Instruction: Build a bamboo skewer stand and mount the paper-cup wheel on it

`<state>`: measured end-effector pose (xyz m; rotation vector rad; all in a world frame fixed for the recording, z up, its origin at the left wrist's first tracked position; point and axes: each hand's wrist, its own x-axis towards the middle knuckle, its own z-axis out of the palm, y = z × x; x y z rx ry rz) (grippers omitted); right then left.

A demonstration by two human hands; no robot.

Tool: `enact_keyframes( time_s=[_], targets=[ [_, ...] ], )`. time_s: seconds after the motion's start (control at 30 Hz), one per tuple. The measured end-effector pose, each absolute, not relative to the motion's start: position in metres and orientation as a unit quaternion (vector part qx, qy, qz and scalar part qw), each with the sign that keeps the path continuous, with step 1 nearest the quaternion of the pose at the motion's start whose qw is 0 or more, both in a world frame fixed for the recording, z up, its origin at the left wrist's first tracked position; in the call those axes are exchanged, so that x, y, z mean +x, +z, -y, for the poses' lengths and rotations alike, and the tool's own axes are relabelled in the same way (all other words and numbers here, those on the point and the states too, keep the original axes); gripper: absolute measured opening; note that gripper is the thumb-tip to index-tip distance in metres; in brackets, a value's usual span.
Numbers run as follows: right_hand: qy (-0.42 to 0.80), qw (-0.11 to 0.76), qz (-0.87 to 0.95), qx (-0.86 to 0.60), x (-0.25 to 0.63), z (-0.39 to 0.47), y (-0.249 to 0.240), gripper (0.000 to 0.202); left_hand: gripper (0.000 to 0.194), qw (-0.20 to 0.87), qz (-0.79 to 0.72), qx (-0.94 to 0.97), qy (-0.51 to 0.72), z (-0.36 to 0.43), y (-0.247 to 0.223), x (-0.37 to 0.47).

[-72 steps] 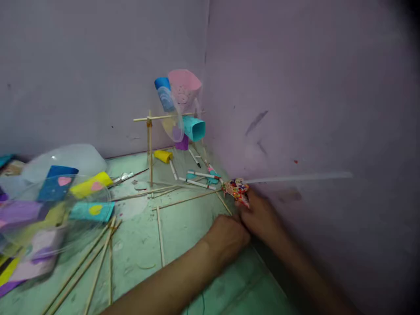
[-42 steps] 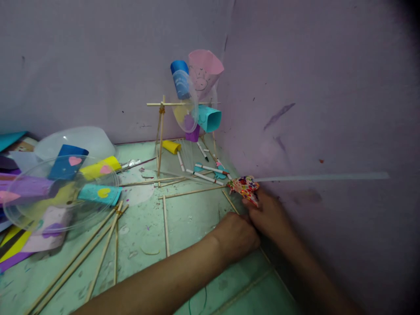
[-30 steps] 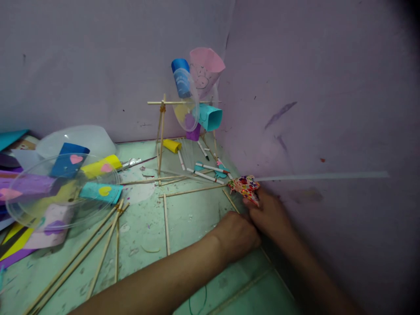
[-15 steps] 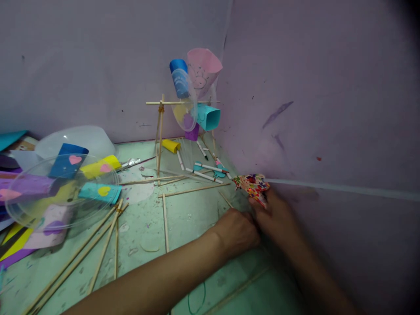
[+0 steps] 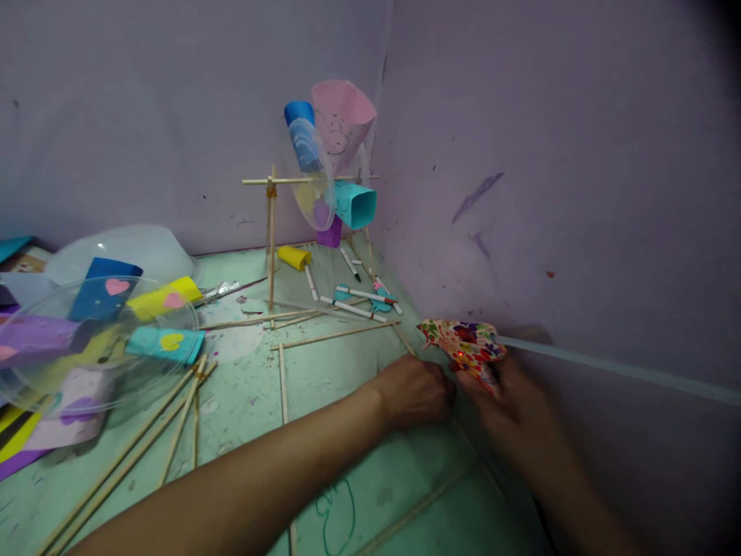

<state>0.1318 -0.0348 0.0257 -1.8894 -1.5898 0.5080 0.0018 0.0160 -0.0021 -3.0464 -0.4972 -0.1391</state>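
Note:
My left hand [image 5: 417, 392] is closed low over the green tabletop, its fingers curled and mostly hidden, around a thin wooden stick [image 5: 404, 337]. The stick's far end meets the right end of another stick [image 5: 336, 336] lying flat. Just to the right, my right hand [image 5: 515, 409] grips a flower-patterned hot glue gun [image 5: 466, 347]. A small red light glows on the gun, and its nozzle points left. From the gun's back a long whitish glue stick [image 5: 614, 367] runs to the right.
A stick frame [image 5: 271, 247] near the corner carries a wheel with paper cups, including a pink cup [image 5: 341, 123]. Several markers [image 5: 364, 293] lie beneath. At left are a clear plastic disc [image 5: 104, 386] with paper pieces, tied sticks [image 5: 191, 401] and a plastic bowl [image 5: 124, 251]. Walls [image 5: 549, 154] bound the table.
The glue gun has swung away from the markers, rightward and slightly down. My left hand has shifted slightly forward with the stick, bringing its end to the flat stick. The view has turned slightly right.

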Motion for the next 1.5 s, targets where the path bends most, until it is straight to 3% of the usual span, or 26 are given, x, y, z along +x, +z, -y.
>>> enact_keyframes(
  time_s=[0.5, 0.7, 0.9, 1.1, 1.5],
  targets=[
    [0.195, 0.285, 0.595, -0.726, 0.131, 0.035, 0.029, 0.039, 0.018, 0.024, 0.190, -0.981, -0.027, -0.020, 0.003, 0.002],
    [0.187, 0.318, 0.596, -0.713, 0.135, 0.058, 0.040, 0.033, 0.018, 0.026, 0.279, -0.959, -0.030, 0.003, 0.022, -0.013],
    [0.192, 0.281, 0.589, -0.733, 0.161, 0.121, 0.043, 0.032, 0.017, -0.067, 0.372, -0.923, 0.071, 0.046, 0.041, -0.024],
    [0.194, 0.279, 0.575, -0.744, 0.183, 0.166, 0.028, 0.026, 0.027, -0.147, 0.393, -0.903, 0.094, 0.079, 0.042, -0.012],
    [0.254, 0.279, 0.534, -0.757, 0.181, 0.170, 0.011, 0.027, 0.024, -0.097, 0.486, -0.866, 0.061, 0.098, 0.017, -0.006]
  ],
)
